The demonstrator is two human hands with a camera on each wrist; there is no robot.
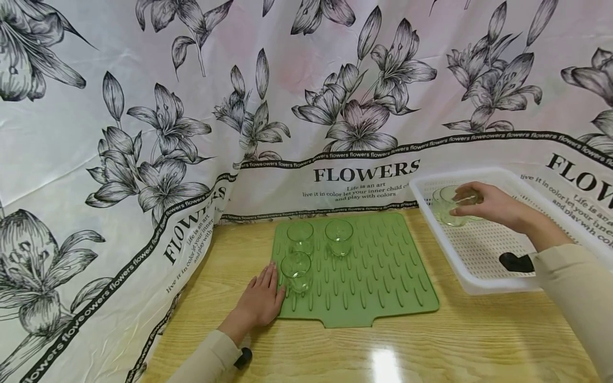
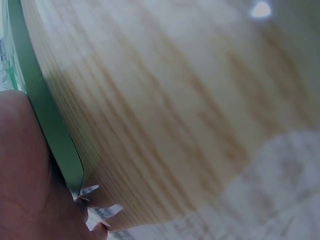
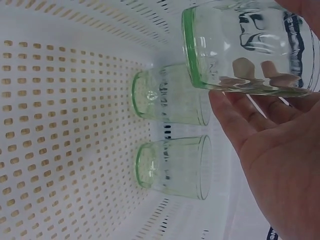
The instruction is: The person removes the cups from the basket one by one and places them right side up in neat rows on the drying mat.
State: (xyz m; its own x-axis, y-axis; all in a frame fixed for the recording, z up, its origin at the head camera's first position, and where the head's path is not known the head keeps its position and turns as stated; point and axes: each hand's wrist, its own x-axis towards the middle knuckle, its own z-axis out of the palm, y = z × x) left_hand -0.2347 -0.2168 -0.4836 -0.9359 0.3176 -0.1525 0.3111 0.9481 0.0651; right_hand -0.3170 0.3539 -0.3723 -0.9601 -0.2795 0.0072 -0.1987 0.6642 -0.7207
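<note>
My right hand grips a clear, green-tinted drinking glass over the white basket. Below and beside it in the right wrist view, two similar glasses, one farther up and one lower, stand in the basket. My left hand rests at the left edge of the green ridged mat, fingers fairly straight, close to the front glass. Behind that glass, two more stand on the mat, a left one and a right one.
The mat lies on a light wooden table, with the slotted basket to its right. A white cloth printed with flowers and lettering hangs behind the table and along its left side.
</note>
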